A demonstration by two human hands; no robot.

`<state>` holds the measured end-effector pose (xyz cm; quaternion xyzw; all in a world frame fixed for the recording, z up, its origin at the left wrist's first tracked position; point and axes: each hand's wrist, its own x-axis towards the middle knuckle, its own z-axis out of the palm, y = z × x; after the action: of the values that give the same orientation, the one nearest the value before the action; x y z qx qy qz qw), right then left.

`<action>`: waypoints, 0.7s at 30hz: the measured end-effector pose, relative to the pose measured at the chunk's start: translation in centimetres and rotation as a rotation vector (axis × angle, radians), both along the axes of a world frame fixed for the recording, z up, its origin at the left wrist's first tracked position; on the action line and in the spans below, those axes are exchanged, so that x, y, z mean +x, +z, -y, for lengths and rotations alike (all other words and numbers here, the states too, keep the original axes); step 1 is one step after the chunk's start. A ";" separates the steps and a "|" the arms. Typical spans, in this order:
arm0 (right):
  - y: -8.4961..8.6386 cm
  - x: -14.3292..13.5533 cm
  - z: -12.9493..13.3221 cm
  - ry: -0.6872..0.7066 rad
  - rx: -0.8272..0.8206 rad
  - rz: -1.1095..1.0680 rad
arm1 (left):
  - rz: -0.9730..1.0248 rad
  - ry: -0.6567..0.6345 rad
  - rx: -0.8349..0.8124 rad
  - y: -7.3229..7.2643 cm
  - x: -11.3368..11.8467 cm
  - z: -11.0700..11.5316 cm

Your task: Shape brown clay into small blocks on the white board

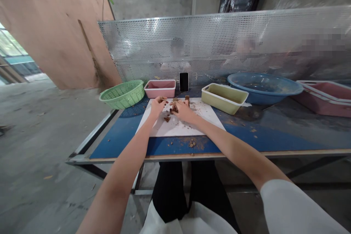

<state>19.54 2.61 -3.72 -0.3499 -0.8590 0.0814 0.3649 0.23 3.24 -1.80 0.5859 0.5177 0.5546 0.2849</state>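
My left hand (158,104) is over the left part of a white board (159,128), its fingers curled together around something small and thin that I cannot make out. Close to its right, my right hand (181,110) has its fingers closed on a dark reddish-brown lump (174,108) low over the board. Brown crumbs (167,119) lie just below the two hands. Behind the right hand stands a small brown block (187,98), partly covered by that hand.
A green basket (123,95), a pink tray (160,89), a phone (184,82), a yellow-green tray (222,101), a blue basin (263,93) and pink bins (326,98) line the blue table (120,140). Brown bits (192,142) lie near its front edge. A perforated metal panel (208,44) rises behind.
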 end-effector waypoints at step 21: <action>0.7 1.1 -0.1 0.121 -0.267 -0.806 | -0.202 -0.196 0.155 1.7 2.2 3.0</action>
<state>20.60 2.70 -2.99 -0.2832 -0.6486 0.3435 0.6174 2.44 0.28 -0.06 0.7067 0.4397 0.5005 0.2381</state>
